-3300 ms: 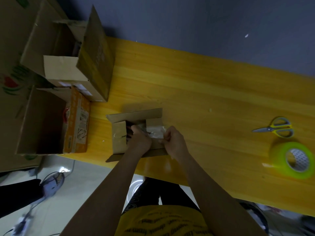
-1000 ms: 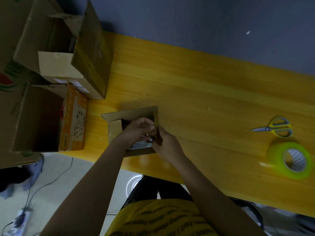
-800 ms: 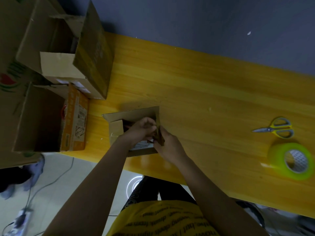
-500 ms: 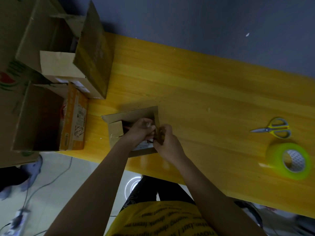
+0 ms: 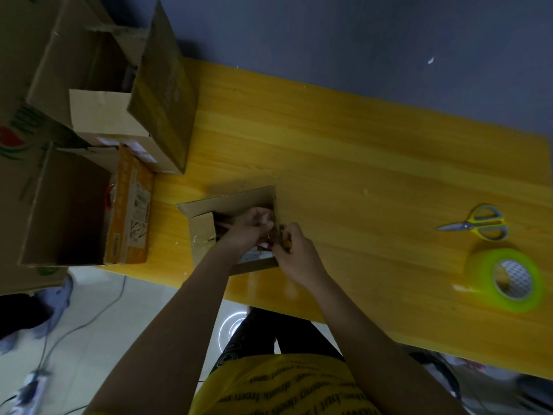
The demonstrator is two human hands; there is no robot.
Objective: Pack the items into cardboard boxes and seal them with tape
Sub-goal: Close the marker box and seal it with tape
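Observation:
A small open cardboard box (image 5: 230,200) sits near the front edge of the yellow table (image 5: 359,151). My left hand (image 5: 247,232) reaches into it with fingers curled round a small item that is mostly hidden; a white and pink part of the item (image 5: 259,255) shows below the hand. At the box's right side, my right hand (image 5: 296,254) pinches the upright right flap (image 5: 276,215). The left flap (image 5: 201,232), with a strip of clear tape on it, lies folded out.
A yellow-green tape roll (image 5: 478,277) and yellow-handled scissors (image 5: 475,226) lie at the right of the table. Large open cardboard boxes (image 5: 163,94) and an orange-sided box (image 5: 131,205) crowd the table's left end. The floor with cables lies below.
Since 3.3 s ago the right flap has been raised from lying flat, and my left hand has gone deeper into the box. Over the last second both hands have barely moved.

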